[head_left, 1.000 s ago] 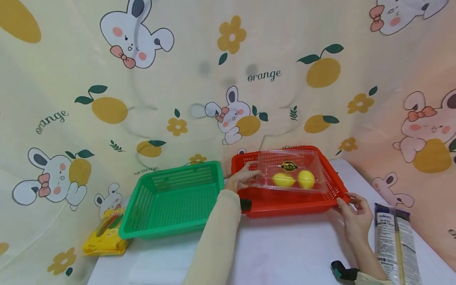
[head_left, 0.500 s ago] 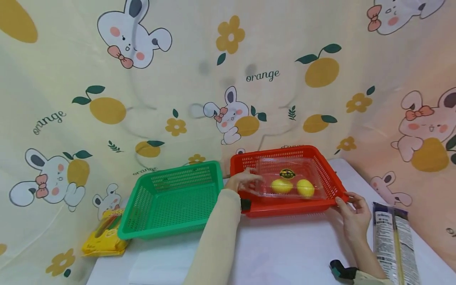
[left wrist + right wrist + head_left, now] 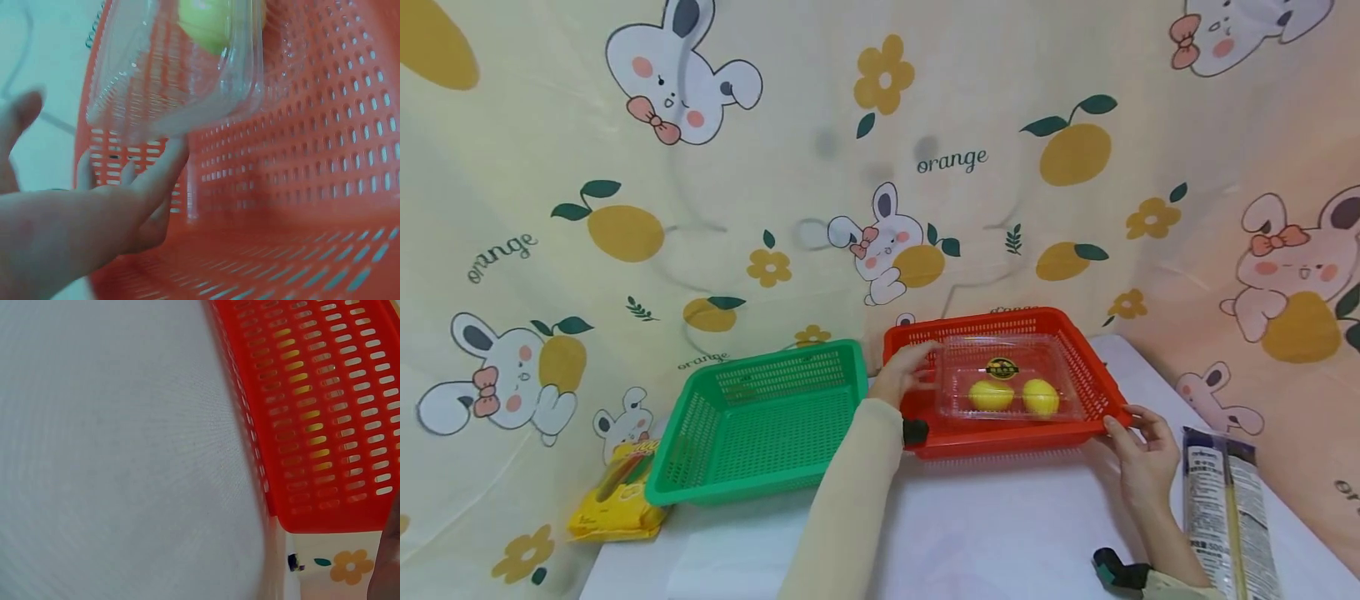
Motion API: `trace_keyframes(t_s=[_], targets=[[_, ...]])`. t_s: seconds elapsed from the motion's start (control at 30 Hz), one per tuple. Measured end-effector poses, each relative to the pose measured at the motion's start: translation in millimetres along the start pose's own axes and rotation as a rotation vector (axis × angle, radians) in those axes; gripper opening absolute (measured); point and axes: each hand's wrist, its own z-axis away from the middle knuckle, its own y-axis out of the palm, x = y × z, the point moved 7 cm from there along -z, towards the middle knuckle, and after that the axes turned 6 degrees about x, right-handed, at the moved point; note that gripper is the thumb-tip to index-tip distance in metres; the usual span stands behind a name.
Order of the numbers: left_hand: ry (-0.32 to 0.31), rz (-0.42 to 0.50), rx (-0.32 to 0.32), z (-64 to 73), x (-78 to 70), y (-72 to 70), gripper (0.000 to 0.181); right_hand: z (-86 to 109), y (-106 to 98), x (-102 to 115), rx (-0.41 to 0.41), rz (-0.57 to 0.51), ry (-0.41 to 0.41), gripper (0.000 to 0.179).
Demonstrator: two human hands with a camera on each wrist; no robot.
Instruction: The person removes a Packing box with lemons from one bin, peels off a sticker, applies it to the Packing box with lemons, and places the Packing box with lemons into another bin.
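A clear plastic box (image 3: 955, 392) with two yellow lemons (image 3: 1041, 398) and a black-and-gold label lies inside the red basket (image 3: 1000, 442). My left hand (image 3: 906, 373) is at the box's left side, over the basket's left end. In the left wrist view its thumb stands well apart and the extended fingers (image 3: 165, 165) reach to the box's lower edge. My right hand (image 3: 1150, 458) grips the rim at the basket's front right corner, thumb on top. In the right wrist view only a sliver of that hand (image 3: 386, 556) shows beside the basket wall (image 3: 337, 515).
A green basket (image 3: 760, 483) stands left of the red one, with nothing inside. At the far left lies a yellow packet (image 3: 617, 508). A long printed packet (image 3: 1228, 508) lies at the right on the white table (image 3: 1000, 525). A patterned cloth hangs behind.
The plastic box has come down from a raised, tilted position into the red basket. My left hand has let go of it and drawn slightly left. The right hand keeps its place.
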Motion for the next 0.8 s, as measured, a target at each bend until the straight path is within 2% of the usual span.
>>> trace_keyframes(t_s=[0.13, 0.23, 0.3, 0.47, 0.63, 0.8], targets=[[0.045, 0.124, -0.040, 11.9, -19.2, -8.0, 0.046, -0.6, -0.2, -1.4, -0.003, 0.016, 0.010, 0.036], [0.094, 0.206, 0.010, 26.1, -36.1, -7.9, 0.048, -1.5, -0.3, -2.1, -0.013, 0.018, 0.018, 0.036], [0.127, 0.257, 0.042, 39.9, -46.4, -9.4, 0.047, -1.2, 0.6, -3.8, -0.020, 0.005, 0.034, 0.037], [0.225, 0.283, 0.095, 82.4, -67.0, -20.4, 0.042, -1.1, 1.4, -5.5, -0.041, -0.016, 0.077, 0.037], [0.337, 0.352, 0.169, 132.6, -71.9, -42.2, 0.039, -0.3, 1.0, -4.4, -0.055, -0.002, 0.087, 0.037], [0.453, 0.422, 0.195, 185.5, -58.3, -67.3, 0.030, 0.1, 3.6, -4.0, -0.043, -0.039, 0.058, 0.036]])
